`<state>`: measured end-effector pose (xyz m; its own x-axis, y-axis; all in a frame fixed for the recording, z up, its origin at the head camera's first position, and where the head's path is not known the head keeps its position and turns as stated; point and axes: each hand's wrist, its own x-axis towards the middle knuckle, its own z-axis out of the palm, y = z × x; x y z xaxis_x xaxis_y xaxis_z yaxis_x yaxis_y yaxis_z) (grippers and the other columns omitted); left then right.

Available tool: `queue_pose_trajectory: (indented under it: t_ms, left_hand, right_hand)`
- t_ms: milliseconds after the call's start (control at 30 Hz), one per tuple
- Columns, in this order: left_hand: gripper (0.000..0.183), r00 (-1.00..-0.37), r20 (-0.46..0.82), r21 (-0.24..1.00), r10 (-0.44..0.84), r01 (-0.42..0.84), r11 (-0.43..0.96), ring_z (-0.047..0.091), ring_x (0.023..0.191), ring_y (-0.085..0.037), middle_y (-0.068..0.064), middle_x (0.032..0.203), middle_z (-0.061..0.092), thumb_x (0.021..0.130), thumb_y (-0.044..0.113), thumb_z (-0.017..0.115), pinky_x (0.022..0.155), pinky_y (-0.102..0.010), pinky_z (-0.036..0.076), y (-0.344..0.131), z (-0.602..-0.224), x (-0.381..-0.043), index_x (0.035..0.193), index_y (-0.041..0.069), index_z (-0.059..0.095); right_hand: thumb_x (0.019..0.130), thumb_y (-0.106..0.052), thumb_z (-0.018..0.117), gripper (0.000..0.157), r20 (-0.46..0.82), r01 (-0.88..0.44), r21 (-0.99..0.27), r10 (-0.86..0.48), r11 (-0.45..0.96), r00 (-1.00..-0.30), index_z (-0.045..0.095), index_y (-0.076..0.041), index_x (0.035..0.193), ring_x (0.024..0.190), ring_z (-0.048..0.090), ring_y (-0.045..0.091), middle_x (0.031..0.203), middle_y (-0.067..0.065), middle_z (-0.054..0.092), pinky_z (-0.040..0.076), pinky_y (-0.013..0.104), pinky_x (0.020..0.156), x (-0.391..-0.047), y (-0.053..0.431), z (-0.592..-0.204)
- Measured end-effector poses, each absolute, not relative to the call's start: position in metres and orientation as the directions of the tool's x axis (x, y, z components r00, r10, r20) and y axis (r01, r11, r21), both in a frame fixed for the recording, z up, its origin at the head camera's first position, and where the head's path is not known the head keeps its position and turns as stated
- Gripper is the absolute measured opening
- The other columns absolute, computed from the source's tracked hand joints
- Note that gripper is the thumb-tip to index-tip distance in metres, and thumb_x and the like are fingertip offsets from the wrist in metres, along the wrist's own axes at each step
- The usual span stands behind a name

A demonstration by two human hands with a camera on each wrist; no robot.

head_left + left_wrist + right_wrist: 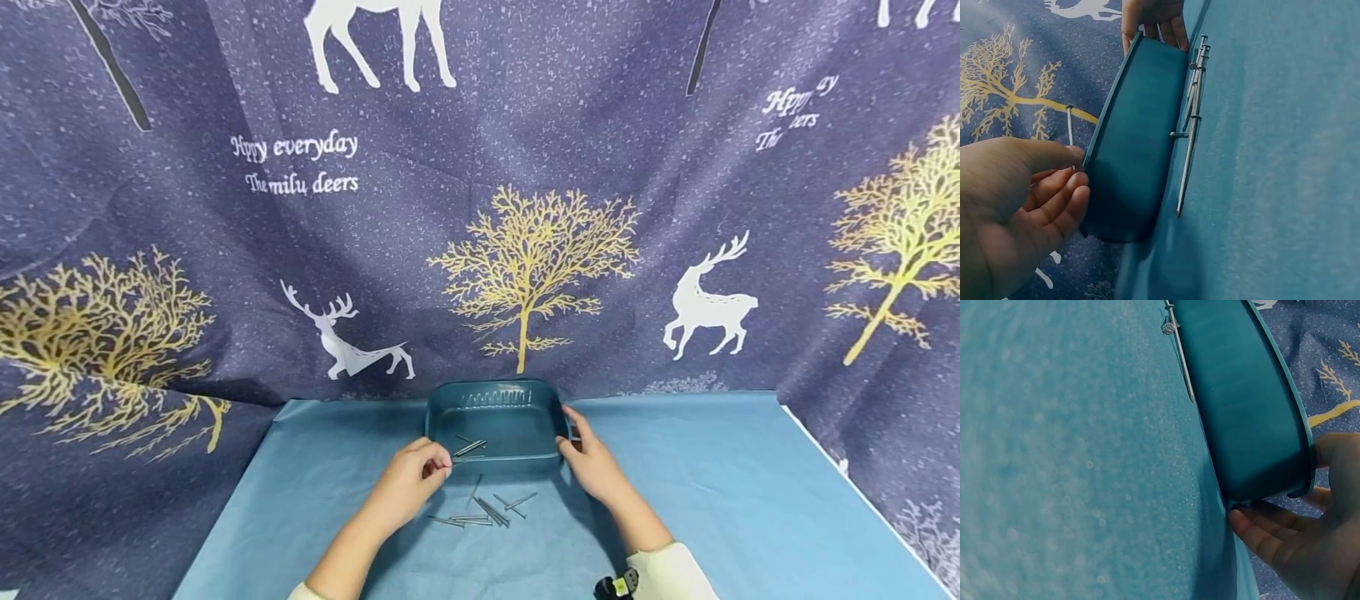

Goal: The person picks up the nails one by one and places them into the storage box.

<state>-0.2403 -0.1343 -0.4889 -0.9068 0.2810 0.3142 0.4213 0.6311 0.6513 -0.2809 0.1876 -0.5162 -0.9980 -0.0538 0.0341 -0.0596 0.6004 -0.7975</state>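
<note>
A dark teal rectangular tray stands on the cloth near the backdrop. Over its front left rim, my left hand pinches a thin metal nail between thumb and fingertips; the nail's head end sticks out above the thumb in the left wrist view. My right hand grips the tray's right end, thumb at the rim and fingers low against the outside, as the right wrist view shows. A few nails lie inside the tray towards its left front. Several more nails lie loosely scattered on the cloth just in front.
A light blue cloth covers the table. Behind it hangs a dark blue fabric backdrop printed with white deer and yellow trees. A dark band with a small device shows at the right sleeve.
</note>
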Motion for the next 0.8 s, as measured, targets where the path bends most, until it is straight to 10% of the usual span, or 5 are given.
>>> queue_pose_trajectory:
  t_ms: [800]
  left_hand:
    - [0.008, -0.924, 0.378, 0.73, 0.058, 0.336, 0.595, 0.056, 0.076, -0.006, 0.004, 0.084, 0.061, 0.089, 0.01, 0.075, 0.07, -0.022, 0.05, -0.125, -0.484, -0.283, 0.087, 0.015, 0.069]
  right_hand:
    - [0.106, -0.027, 0.052, 0.06, 0.05, -0.067, -0.795, -0.045, 0.603, -0.998, 0.028, -0.018, 0.16, 0.125, 0.061, 0.042, 0.146, 0.033, 0.05, 0.047, 0.06, 0.102, -0.281, 0.188, -0.517]
